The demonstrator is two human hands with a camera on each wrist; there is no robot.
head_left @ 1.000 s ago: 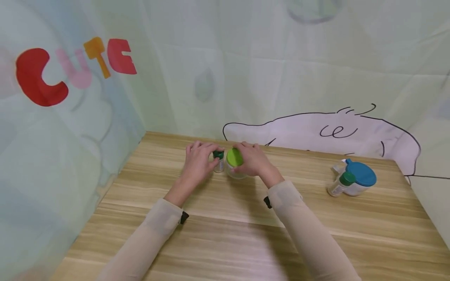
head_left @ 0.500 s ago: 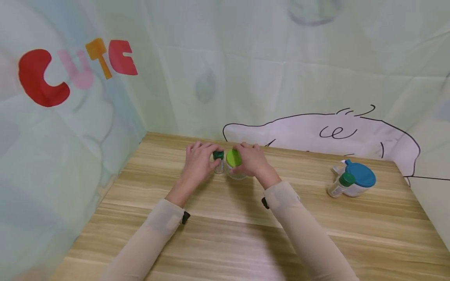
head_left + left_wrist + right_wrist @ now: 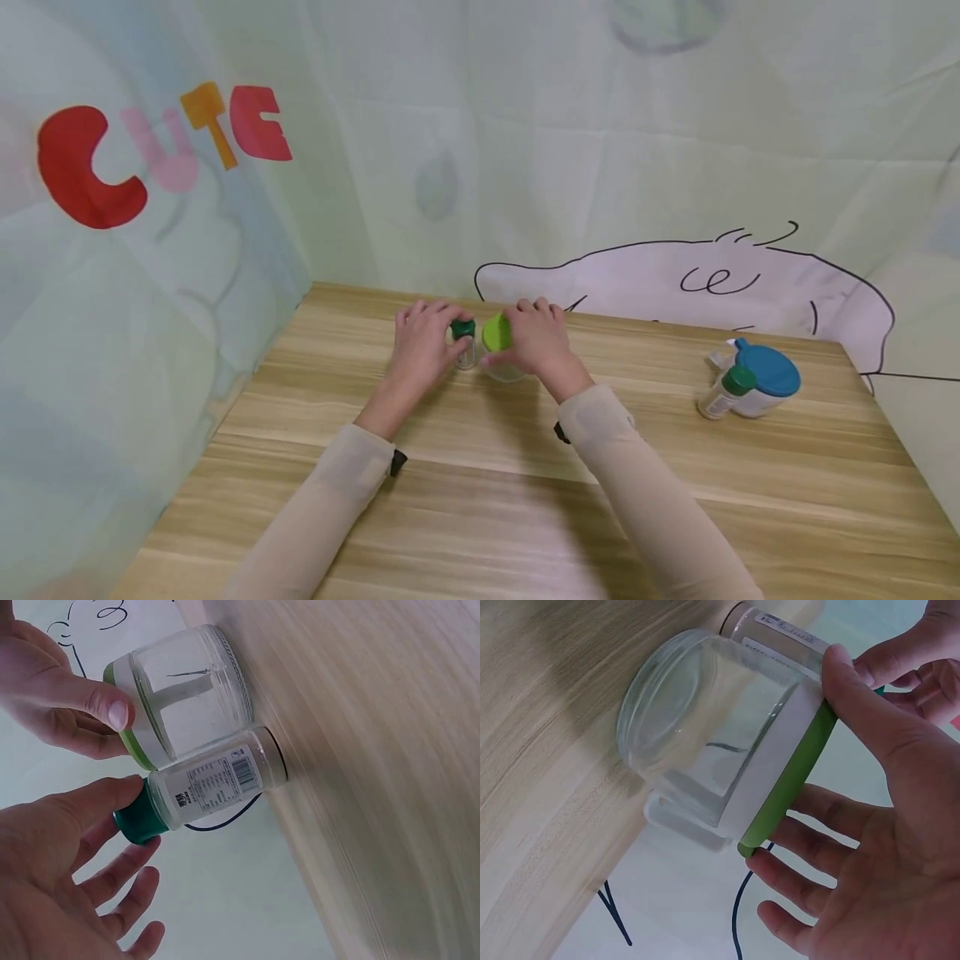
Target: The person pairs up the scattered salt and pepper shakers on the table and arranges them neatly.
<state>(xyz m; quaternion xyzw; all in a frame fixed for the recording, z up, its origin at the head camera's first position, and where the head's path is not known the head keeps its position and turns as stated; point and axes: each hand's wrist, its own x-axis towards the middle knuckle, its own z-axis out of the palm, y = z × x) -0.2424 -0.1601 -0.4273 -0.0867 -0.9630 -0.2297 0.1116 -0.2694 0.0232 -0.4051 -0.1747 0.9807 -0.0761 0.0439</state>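
A small clear spice bottle with a printed label [image 3: 214, 784] stands upright on the wooden table, its dark green cap [image 3: 141, 816] pinched between thumb and fingertips of my left hand [image 3: 422, 346]. Close beside it on the right is a clear glass jar [image 3: 705, 724] with a side handle [image 3: 682, 821] and a white and lime-green lid [image 3: 495, 335]. My right hand [image 3: 538, 340] holds that lid from above, thumb on the near side and fingers round the far side. The jar looks see-through, with a dark line showing through its glass.
Toward the right of the table [image 3: 465, 517] stand a container with a blue lid [image 3: 768, 371] and another green-capped bottle [image 3: 718, 402] in front of it. A printed cloth backdrop [image 3: 390, 167] rises along the table's back and left edges.
My right hand has shifted and turned slightly on the jar's lid, its thumb moving a little left. The left hand stays on the bottle cap almost unmoved.
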